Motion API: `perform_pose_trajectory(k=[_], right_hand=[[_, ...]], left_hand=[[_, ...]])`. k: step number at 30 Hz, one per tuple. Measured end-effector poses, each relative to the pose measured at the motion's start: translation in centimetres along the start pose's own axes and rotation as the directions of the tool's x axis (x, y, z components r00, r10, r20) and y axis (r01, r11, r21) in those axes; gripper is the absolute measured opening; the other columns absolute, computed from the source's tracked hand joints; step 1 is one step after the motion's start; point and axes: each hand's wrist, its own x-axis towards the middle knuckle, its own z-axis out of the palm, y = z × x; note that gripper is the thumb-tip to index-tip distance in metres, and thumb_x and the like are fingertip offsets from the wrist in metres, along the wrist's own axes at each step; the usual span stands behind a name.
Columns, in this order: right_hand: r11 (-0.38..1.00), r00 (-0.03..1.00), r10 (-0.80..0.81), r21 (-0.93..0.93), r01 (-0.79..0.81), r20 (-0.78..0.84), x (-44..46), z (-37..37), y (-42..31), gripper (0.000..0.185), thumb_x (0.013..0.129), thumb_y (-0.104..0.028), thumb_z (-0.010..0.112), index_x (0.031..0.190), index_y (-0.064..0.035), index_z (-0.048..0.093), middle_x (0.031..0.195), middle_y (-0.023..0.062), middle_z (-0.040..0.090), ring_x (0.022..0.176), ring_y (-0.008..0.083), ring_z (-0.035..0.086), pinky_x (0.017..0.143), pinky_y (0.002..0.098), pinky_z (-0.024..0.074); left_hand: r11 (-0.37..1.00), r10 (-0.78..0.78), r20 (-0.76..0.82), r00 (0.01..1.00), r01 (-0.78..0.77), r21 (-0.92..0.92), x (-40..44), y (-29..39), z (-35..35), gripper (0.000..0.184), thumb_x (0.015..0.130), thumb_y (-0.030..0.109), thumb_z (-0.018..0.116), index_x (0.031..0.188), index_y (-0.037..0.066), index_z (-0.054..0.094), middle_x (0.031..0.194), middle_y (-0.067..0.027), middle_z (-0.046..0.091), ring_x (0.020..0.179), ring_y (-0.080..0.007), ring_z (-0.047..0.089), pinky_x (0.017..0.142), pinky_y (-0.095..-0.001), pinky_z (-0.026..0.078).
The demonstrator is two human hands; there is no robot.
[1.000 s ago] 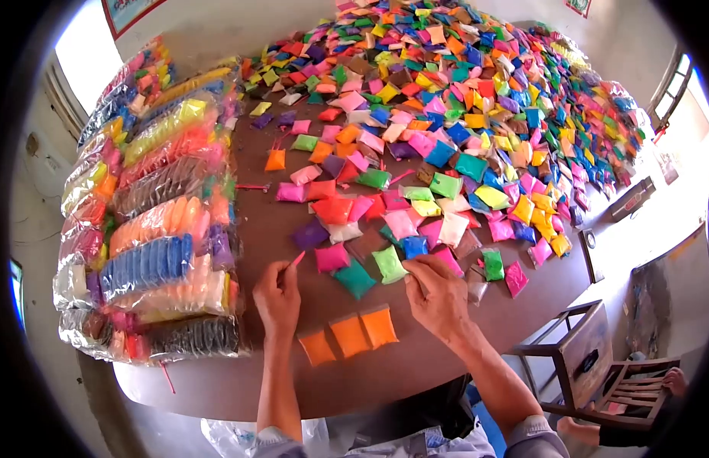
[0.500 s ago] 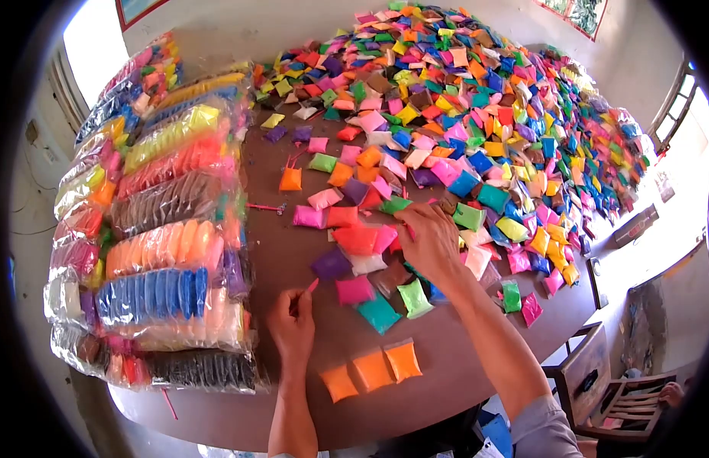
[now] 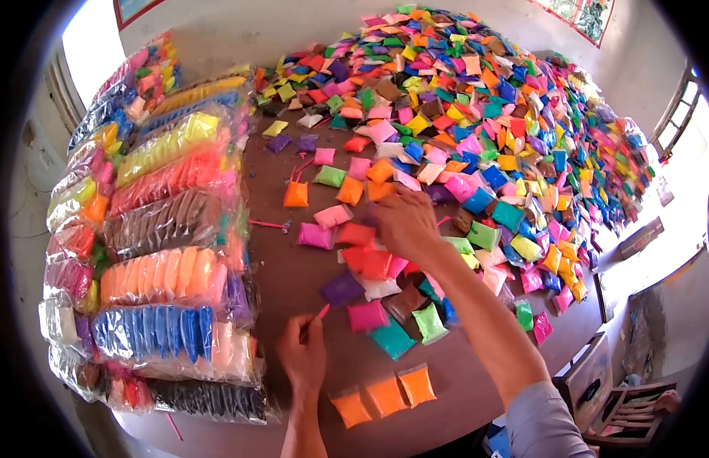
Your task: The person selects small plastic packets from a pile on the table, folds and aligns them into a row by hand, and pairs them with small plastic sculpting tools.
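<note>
Near the table's front, my left hand [image 3: 302, 355] is closed in a pinch on a small pink pointed stick [image 3: 324, 311]; most of it is hidden by the fingers. My right hand [image 3: 408, 225] reaches over loose colored packets, back of the hand up, and its fingertips are hidden. Close to it lie an orange packet [image 3: 380, 171], a red packet [image 3: 370, 263] and a pink packet [image 3: 333, 216]. Below these are a purple packet [image 3: 341, 289], a teal packet [image 3: 393, 339] and a light green packet [image 3: 430, 324]. Between my forearms, three orange packets [image 3: 386, 396] form a row.
A large heap of small colored packets [image 3: 476, 99] covers the back and right of the brown table [image 3: 286, 263]. Clear bags of packets sorted by color [image 3: 156, 275] are stacked at the left. Pink plastic sticks [image 3: 269, 224] lie mid-table. A wooden chair [image 3: 629, 416] stands at lower right.
My right hand has moved left and slightly up over the packets. My left hand, still pinching the pink stick, appears a little lower. The whole view has shifted slightly.
</note>
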Motion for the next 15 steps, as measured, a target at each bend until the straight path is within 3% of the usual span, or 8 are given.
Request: perform_pose_trajectory(k=[4, 5, 6, 8, 10, 12, 13, 15], right_hand=[[0.996, 0.992, 0.073, -0.049, -0.069, 0.102, -1.4, -3.1, 1.7, 0.02, 0.083, -0.01, 0.062, 0.099, -0.0142, 0.075, 0.106, 0.0045, 0.073, 0.122, 0.0253, 0.063, 0.102, 0.0439, 0.0402], [0.995, 0.995, 0.083, -0.051, -0.08, 0.06, -0.9, -3.0, 1.9, 0.016, 0.083, -0.011, 0.062, 0.093, -0.0117, 0.075, 0.098, 0.0059, 0.073, 0.106, 0.0255, 0.068, 0.092, 0.0446, 0.0454], [0.996, 0.995, 0.076, -0.048, -0.074, 0.058, -0.1, -2.7, 1.8, 0.016, 0.083, -0.011, 0.062, 0.093, -0.0117, 0.075, 0.098, 0.0059, 0.073, 0.106, 0.0255, 0.068, 0.092, 0.0446, 0.0454], [0.997, 0.992, 0.036, 0.072, -0.027, -0.118, 2.0, -2.0, 0.4, 0.015, 0.083, -0.011, 0.063, 0.093, -0.0112, 0.074, 0.094, 0.0071, 0.073, 0.092, 0.0288, 0.07, 0.081, 0.0454, 0.0496], [0.996, 0.989, 0.018, 0.086, -0.005, -0.144, 4.3, -0.7, -1.7, 0.014, 0.084, -0.014, 0.066, 0.095, -0.0112, 0.074, 0.096, 0.0069, 0.072, 0.09, 0.0307, 0.071, 0.078, 0.0479, 0.0528], [0.975, 0.995, 0.003, 0.223, 0.018, -0.096, 6.6, 1.3, -4.2, 0.023, 0.086, -0.017, 0.069, 0.109, -0.0122, 0.072, 0.112, 0.0085, 0.07, 0.099, 0.0315, 0.07, 0.085, 0.0493, 0.0541], [0.974, 0.995, 0.003, 0.226, 0.019, -0.098, 7.5, 2.0, -5.4, 0.023, 0.086, -0.017, 0.069, 0.109, -0.0122, 0.072, 0.112, 0.0085, 0.07, 0.099, 0.0315, 0.07, 0.085, 0.0493, 0.0541], [0.96, 0.998, -0.037, 0.276, 0.051, -0.055, 9.3, 3.4, -7.9, 0.038, 0.087, -0.022, 0.073, 0.123, -0.0137, 0.067, 0.13, 0.0098, 0.064, 0.111, 0.0338, 0.067, 0.091, 0.0495, 0.0547]], left_hand=[[0.998, -0.051, -0.01, 0.999, 0.051, -0.037, -0.2, 0.5, 0.2, 0.015, 0.095, 0.013, 0.071, 0.099, -0.002, 0.071, 0.086, -0.0098, 0.074, 0.078, -0.0142, 0.07, 0.073, -0.0298, 0.055], [0.998, -0.052, -0.014, 0.999, 0.051, -0.037, -0.2, 0.4, 0.4, 0.015, 0.095, 0.013, 0.071, 0.099, -0.002, 0.071, 0.086, -0.0098, 0.074, 0.078, -0.0142, 0.07, 0.073, -0.0298, 0.055], [0.999, -0.035, -0.025, 0.999, 0.035, -0.006, -0.1, 0.1, 0.5, 0.015, 0.095, 0.013, 0.072, 0.099, -0.002, 0.071, 0.085, -0.01, 0.074, 0.078, -0.0146, 0.07, 0.073, -0.0302, 0.056], [0.999, -0.015, -0.044, 0.999, 0.016, 0.03, -0.1, 0.0, 0.5, 0.015, 0.094, 0.013, 0.072, 0.099, -0.002, 0.072, 0.085, -0.0102, 0.074, 0.078, -0.015, 0.071, 0.073, -0.0306, 0.056], [0.999, -0.038, -0.02, 0.999, 0.038, 0.003, -0.2, 0.1, 0.4, 0.016, 0.096, 0.015, 0.073, 0.099, -0.001, 0.07, 0.082, -0.0022, 0.068, 0.075, -0.0069, 0.06, 0.067, -0.0248, 0.05], [1.0, -0.029, -0.017, 0.999, 0.029, 0.006, -0.3, -0.5, 0.5, 0.017, 0.096, 0.015, 0.073, 0.099, -0.001, 0.07, 0.082, -0.0024, 0.068, 0.075, -0.0068, 0.059, 0.067, -0.0247, 0.049], [1.0, -0.021, -0.005, 1.0, 0.021, 0.007, -0.2, -0.8, 0.5, 0.017, 0.096, 0.015, 0.073, 0.099, -0.001, 0.07, 0.082, -0.0025, 0.069, 0.074, -0.0067, 0.059, 0.067, -0.0246, 0.049], [1.0, -0.016, -0.001, 1.0, 0.016, 0.02, -0.3, -0.6, 0.4, 0.016, 0.097, 0.015, 0.073, 0.099, -0.001, 0.07, 0.082, -0.0024, 0.069, 0.075, -0.0067, 0.059, 0.067, -0.0248, 0.049]])
